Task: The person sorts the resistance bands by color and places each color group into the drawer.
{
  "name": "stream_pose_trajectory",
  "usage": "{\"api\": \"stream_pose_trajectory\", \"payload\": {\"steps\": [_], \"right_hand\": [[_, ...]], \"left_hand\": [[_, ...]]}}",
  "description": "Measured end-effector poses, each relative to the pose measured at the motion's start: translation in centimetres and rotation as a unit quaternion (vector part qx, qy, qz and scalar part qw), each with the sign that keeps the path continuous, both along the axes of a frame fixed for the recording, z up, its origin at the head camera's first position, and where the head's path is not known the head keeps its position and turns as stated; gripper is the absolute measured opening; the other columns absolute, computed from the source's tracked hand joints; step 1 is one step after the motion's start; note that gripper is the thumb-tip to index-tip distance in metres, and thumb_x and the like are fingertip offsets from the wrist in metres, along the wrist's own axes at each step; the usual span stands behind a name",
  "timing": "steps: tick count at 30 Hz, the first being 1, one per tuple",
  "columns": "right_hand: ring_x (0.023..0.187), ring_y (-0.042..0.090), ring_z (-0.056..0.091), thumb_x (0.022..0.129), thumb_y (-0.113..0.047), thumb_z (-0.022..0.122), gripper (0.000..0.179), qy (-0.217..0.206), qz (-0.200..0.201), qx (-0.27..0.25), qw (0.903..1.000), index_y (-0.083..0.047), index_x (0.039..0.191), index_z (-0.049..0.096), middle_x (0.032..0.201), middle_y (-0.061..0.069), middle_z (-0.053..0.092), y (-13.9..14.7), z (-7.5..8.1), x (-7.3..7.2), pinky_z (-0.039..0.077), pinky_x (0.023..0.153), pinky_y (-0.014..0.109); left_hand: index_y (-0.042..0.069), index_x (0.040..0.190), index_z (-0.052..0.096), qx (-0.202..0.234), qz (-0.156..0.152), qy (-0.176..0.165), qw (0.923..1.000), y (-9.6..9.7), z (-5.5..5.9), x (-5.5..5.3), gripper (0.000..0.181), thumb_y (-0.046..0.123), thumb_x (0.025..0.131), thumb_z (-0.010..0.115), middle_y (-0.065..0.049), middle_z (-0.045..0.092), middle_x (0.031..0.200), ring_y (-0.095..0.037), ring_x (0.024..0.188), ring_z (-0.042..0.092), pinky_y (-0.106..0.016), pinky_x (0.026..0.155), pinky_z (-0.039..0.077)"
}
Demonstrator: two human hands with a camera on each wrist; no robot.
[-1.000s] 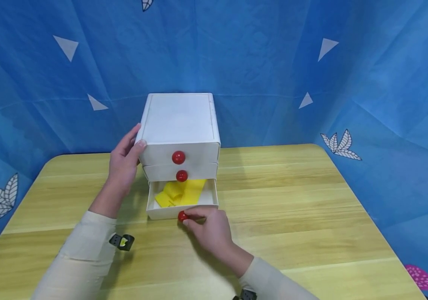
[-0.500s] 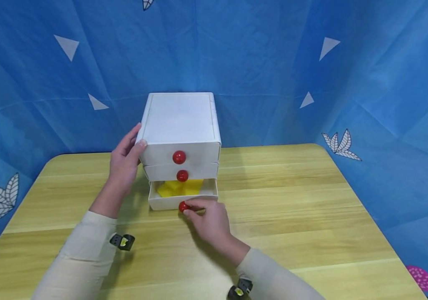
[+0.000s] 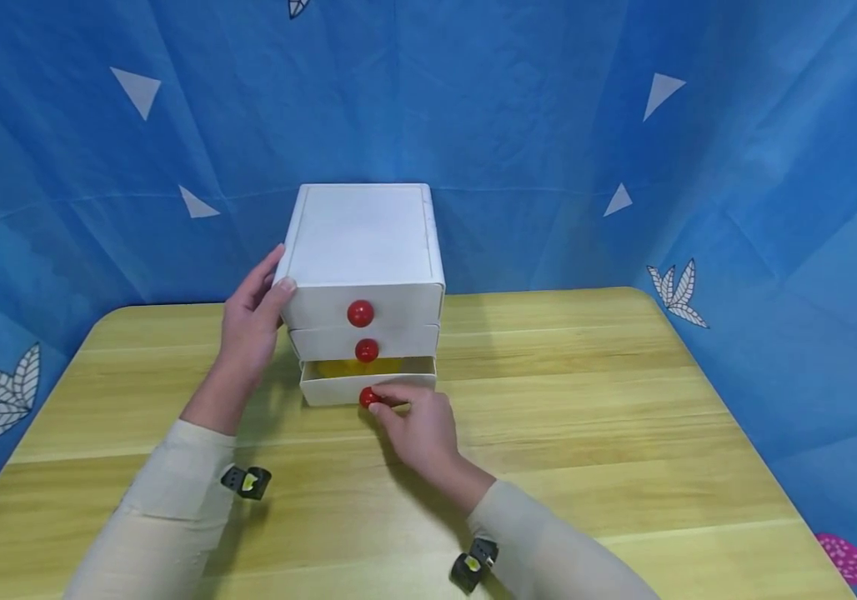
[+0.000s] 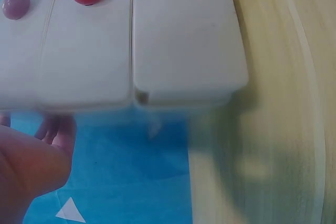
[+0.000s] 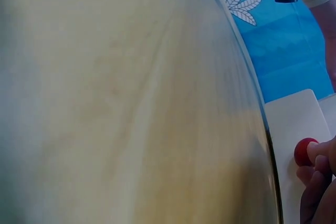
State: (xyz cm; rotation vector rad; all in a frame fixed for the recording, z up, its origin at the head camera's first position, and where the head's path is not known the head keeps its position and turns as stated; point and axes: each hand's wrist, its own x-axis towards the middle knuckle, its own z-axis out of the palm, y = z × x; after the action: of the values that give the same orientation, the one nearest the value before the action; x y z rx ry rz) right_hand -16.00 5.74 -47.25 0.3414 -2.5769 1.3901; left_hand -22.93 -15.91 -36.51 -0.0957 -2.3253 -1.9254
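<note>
A white drawer cabinet [image 3: 364, 233] with three red-knobbed drawers stands on the table. Its bottom drawer [image 3: 331, 390] is pulled out a short way, and yellow material [image 3: 331, 367] shows inside through the narrow gap. At that drawer, my right hand [image 3: 424, 429] pinches the red drawer knob [image 3: 368, 397] between thumb and forefinger; the right wrist view also shows this knob [image 5: 304, 152] in the fingers. My left hand [image 3: 248, 325] rests against the cabinet's left side, thumb at the front upper corner. In the left wrist view, its fingers [image 4: 60, 129] lie along the side wall.
The wood-grain table [image 3: 586, 433] extends to both sides of the cabinet. Behind it hangs a blue patterned cloth [image 3: 533, 150], close to the cabinet's back. Both sleeves carry a small black strap device, one of them the left strap [image 3: 246, 482].
My right hand has pushed the bottom drawer inward, away from me, covering most of the yellow material. The left hand has stayed at the cabinet's side.
</note>
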Motion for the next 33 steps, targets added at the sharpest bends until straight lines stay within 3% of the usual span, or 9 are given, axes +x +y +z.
{"api": "stream_pose_trajectory", "payload": {"steps": [12,18,27,33], "right_hand": [[0.096,0.004,0.066,0.089,-0.015,0.078,0.022,-0.004,-0.009,-0.013,0.9999,-0.018,0.11,0.078,0.105,-0.008,0.074,-0.2,0.0,-1.4,0.055,0.076,0.026],[0.097,0.005,0.067,0.089,-0.016,0.078,0.021,-0.006,-0.012,-0.006,0.9999,-0.018,0.11,0.078,0.104,-0.008,0.074,-0.3,-0.1,-2.0,0.054,0.082,0.026],[0.092,0.005,0.068,0.089,-0.017,0.079,0.02,0.003,-0.02,0.002,0.9998,-0.017,0.109,0.078,0.1,-0.007,0.074,-0.3,-0.1,-2.4,0.055,0.079,0.028],[0.09,0.005,0.067,0.089,-0.017,0.078,0.02,0.007,-0.022,0.009,0.9997,-0.017,0.109,0.078,0.1,-0.006,0.075,-0.5,0.1,-2.4,0.055,0.077,0.028]], "left_hand": [[0.038,0.155,0.036,0.006,-0.001,0.004,1.0,-0.1,0.0,-0.2,0.054,0.041,0.104,0.051,-0.002,0.036,0.157,-0.027,0.139,0.038,-0.051,0.11,0.035],[0.036,0.156,0.034,0.008,-0.003,0.007,0.9999,-0.1,-0.1,-0.2,0.055,0.04,0.104,0.051,-0.002,0.034,0.158,-0.027,0.14,0.037,-0.052,0.11,0.034],[0.038,0.156,0.035,0.003,-0.001,0.002,1.0,0.2,0.0,0.0,0.055,0.044,0.103,0.051,-0.001,0.035,0.158,-0.027,0.139,0.038,-0.052,0.11,0.035],[0.045,0.153,0.036,0.005,0.001,-0.004,1.0,0.2,0.2,0.2,0.051,0.044,0.104,0.049,0.001,0.034,0.158,-0.026,0.14,0.037,-0.051,0.11,0.034]]}}
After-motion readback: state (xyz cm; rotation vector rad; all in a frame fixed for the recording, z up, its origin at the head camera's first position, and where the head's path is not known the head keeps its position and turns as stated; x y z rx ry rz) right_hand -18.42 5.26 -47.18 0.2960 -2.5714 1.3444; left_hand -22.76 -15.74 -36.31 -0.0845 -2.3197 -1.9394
